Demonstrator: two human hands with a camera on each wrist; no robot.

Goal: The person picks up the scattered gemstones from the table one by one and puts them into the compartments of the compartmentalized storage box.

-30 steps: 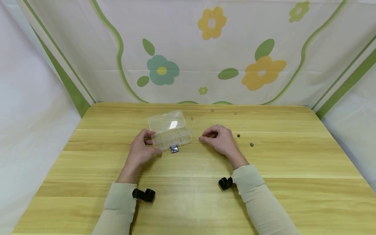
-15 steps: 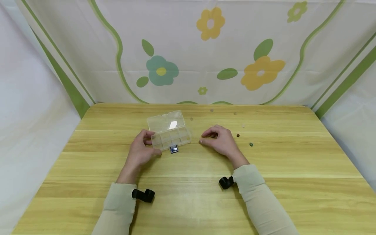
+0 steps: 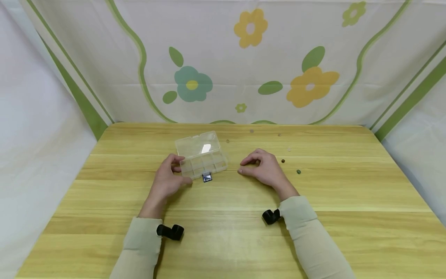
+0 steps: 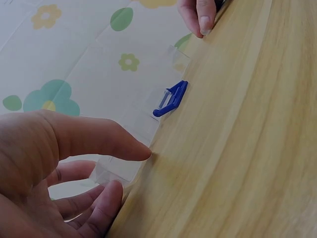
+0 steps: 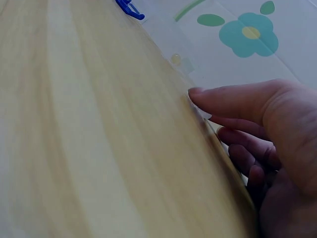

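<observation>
Backing the wooden table (image 3: 223,240), a flowered cloth (image 3: 244,62); left hand (image 3: 165,180) grips clear box (image 3: 202,155), right hand (image 3: 263,168) loosely curled, empty.

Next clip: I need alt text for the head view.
A person's left hand grips the left end of a clear plastic compartment box with a blue latch on a light wooden table. The right hand rests beside it, fingers curled, with small dark beads scattered nearby.

L hand (image 3: 166,179) fingers curled; R hand (image 3: 263,169) loosely curled, both forearms fwd
</observation>
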